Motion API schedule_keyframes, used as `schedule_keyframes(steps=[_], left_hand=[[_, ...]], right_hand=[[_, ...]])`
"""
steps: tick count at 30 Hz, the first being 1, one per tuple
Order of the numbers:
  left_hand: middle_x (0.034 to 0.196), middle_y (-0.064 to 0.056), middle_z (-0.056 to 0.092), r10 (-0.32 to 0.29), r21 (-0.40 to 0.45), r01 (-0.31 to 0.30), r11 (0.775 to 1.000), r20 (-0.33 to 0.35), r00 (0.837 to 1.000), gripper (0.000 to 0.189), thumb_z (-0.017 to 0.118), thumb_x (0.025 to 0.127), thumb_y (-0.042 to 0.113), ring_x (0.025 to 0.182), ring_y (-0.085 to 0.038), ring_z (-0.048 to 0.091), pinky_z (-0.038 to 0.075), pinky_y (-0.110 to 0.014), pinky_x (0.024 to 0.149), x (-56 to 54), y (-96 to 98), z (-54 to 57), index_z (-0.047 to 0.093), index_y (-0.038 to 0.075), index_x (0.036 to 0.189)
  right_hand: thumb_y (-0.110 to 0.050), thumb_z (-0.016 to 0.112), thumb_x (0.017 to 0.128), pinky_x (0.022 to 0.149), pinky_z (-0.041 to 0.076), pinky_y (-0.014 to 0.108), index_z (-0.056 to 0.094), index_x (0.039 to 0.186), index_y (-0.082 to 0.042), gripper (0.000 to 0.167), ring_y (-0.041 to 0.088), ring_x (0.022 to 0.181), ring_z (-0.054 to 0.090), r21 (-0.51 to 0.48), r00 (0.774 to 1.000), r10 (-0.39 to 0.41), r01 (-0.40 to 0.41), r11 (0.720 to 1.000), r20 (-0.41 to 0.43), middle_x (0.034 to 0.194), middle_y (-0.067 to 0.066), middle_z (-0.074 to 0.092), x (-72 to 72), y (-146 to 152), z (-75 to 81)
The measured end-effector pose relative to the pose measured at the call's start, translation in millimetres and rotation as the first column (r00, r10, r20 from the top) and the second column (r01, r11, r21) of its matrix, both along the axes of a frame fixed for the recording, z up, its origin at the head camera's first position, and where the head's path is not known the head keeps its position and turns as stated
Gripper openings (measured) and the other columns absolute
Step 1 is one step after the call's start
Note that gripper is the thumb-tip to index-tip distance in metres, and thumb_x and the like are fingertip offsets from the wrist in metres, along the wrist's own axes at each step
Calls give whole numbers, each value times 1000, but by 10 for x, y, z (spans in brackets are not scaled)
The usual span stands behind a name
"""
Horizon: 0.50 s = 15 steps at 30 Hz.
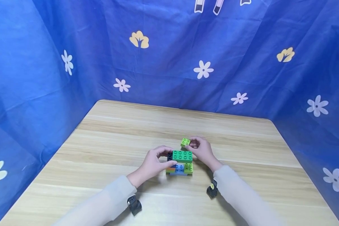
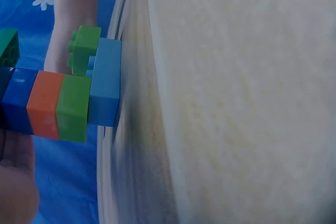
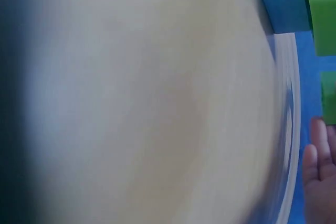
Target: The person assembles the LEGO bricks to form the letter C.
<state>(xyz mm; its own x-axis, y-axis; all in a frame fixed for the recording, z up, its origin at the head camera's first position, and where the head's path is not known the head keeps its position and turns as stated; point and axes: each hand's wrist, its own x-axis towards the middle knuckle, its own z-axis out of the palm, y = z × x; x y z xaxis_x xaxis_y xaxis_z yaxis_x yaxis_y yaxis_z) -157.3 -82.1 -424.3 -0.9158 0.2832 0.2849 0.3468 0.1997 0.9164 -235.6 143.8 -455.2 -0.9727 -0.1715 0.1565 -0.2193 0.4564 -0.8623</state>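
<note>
A toy building-brick structure stands on the table in the head view, a light-blue brick (image 1: 179, 169) low in it and a green brick (image 1: 182, 155) on top. My left hand (image 1: 153, 162) grips its left side between thumb and fingers, by a black brick (image 1: 169, 157). In the left wrist view a column of a blue brick (image 2: 20, 99), an orange brick (image 2: 44, 104) and a light-green brick (image 2: 72, 107) meets the light-blue one. Just beyond the structure, my right hand (image 1: 201, 150) pinches a separate small light-green brick (image 1: 185, 142), studs up.
The wooden table (image 1: 115, 125) has its far edge against a blue patterned curtain (image 1: 169, 56), which also runs along both sides. Black wrist cameras (image 1: 134, 205) hang under both sleeves, close to the tabletop.
</note>
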Motion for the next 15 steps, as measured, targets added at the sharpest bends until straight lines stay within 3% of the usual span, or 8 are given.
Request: schedule_keyframes(steps=[3,5,10,15], left_hand=[[103,-2,66,-6,0,6,1000,-5,1000,35,80,76,11,96,-19,62,49,-40,91,0,-7,4,66,5,108],[103,-2,66,-9,-1,9,1000,-4,1000,35,80,76,11,97,-19,62,49,-41,91,2,-10,8,66,5,108],[103,-1,66,-11,-5,11,1000,-13,1000,35,80,75,10,96,-19,62,49,-41,90,6,-6,20,67,5,108],[104,-3,66,-10,-26,8,1000,-48,999,39,80,75,12,96,-20,61,50,-40,90,0,0,21,67,3,110]], right_hand=[[-4,75,80,77,54,27,64,110,2,33,21,86,65,-83,998,65,-67,994,-27,95,9,67,97,66,24],[2,71,80,79,54,26,62,111,7,32,25,89,64,-113,992,117,-121,986,-35,97,14,66,215,87,143],[13,63,79,85,53,33,58,115,12,36,28,93,61,-119,972,226,-232,965,-59,108,22,63,445,153,309],[11,70,77,88,51,37,61,115,9,39,20,93,61,-138,961,265,-274,952,-81,108,19,64,502,273,135]])
